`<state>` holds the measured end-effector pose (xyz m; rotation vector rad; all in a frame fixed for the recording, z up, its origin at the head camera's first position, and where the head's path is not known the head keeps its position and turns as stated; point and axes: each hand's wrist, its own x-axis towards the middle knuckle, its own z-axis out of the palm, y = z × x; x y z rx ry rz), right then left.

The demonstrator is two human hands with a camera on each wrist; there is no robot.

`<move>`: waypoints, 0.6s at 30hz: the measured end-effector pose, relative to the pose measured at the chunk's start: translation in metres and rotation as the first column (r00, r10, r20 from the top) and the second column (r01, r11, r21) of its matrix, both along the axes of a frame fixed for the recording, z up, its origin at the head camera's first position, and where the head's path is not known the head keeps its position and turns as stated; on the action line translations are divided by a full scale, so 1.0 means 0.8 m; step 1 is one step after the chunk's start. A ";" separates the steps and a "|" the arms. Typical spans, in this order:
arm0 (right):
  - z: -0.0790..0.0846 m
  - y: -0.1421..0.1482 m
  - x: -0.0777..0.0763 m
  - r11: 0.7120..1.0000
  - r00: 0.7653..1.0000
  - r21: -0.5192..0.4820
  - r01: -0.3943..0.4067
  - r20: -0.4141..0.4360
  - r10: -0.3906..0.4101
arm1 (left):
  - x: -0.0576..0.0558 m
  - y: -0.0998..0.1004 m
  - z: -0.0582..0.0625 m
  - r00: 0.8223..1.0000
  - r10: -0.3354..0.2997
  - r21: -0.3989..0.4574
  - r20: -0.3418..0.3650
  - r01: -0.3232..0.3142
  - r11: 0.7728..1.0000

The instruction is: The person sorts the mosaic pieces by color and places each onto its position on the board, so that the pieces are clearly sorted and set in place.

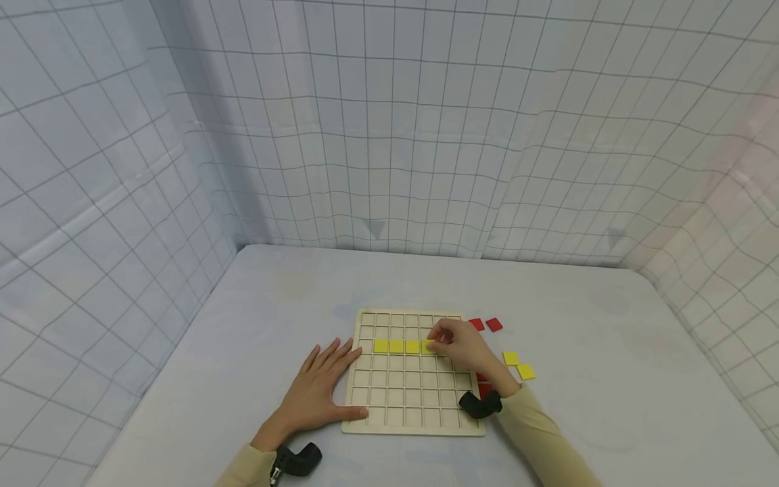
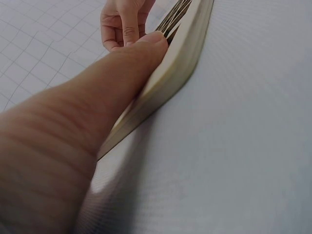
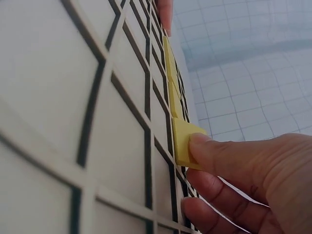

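Note:
A pale wooden grid board (image 1: 395, 429) lies flat on the table. Three yellow square tiles (image 1: 397, 347) sit side by side in its third row from the far edge. At the right end of that row my right hand (image 1: 465, 346) pinches another yellow tile (image 3: 183, 141) between thumb and fingers; in the right wrist view it stands close against the grid. My left hand (image 1: 316, 389) rests at the board's left side, fingers spread, with the thumb (image 2: 141, 48) over the near left corner in the left wrist view.
Two red tiles (image 1: 494, 325) lie beyond the board's far right corner, and more red tiles (image 1: 485, 390) show partly under my right forearm. Two loose yellow tiles (image 1: 526, 371) lie right of that arm. Grid-patterned curtains (image 1: 389, 135) enclose the white table (image 1: 608, 379).

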<state>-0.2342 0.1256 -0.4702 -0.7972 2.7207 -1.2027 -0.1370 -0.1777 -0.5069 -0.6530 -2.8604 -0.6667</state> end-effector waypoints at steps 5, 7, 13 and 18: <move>0.001 -0.003 0.003 0.999 1.000 0.020 0.027 0.015 -0.027 | 0.000 0.000 0.000 1.000 -0.003 0.009 -0.023 0.003 1.000; 0.001 -0.004 0.004 0.999 0.999 0.021 0.032 0.017 -0.032 | 0.000 0.000 0.000 1.000 0.000 0.006 -0.019 0.000 1.000; 0.000 -0.004 0.004 0.999 0.999 0.020 0.037 0.014 -0.037 | 0.000 0.001 0.000 1.000 0.009 -0.005 -0.008 -0.009 1.000; -0.001 -0.004 0.005 0.999 0.999 0.026 0.041 0.003 -0.041 | 0.000 0.001 0.000 1.000 0.008 -0.003 -0.016 -0.008 1.000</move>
